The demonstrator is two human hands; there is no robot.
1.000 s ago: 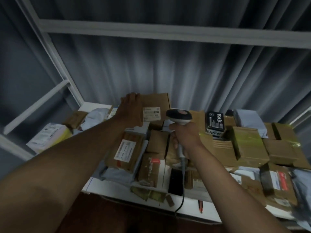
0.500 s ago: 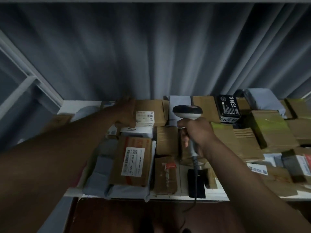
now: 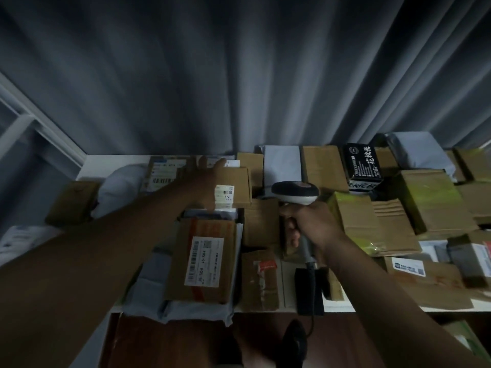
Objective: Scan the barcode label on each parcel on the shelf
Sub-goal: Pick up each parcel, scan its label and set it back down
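Your left hand (image 3: 206, 176) is now reaching past the small brown cardboard parcel (image 3: 233, 185) labelled "T72", fingers spread, while your right hand (image 3: 309, 224) is gripping the grey handheld scanner (image 3: 295, 192) beside it. Many parcels are crowding the white shelf (image 3: 337, 306), probably unscanned, including the flat brown one (image 3: 204, 261) marked "J6 504".

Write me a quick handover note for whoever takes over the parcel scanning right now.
Right hand grips the barcode scanner, held over the middle of the shelf.
Left hand is open, fingers reaching over the small brown box with the white label, toward the rear parcels.
Which parcels are already scanned cannot be told.
Left: labelled flat parcel at front, black box, the rest.
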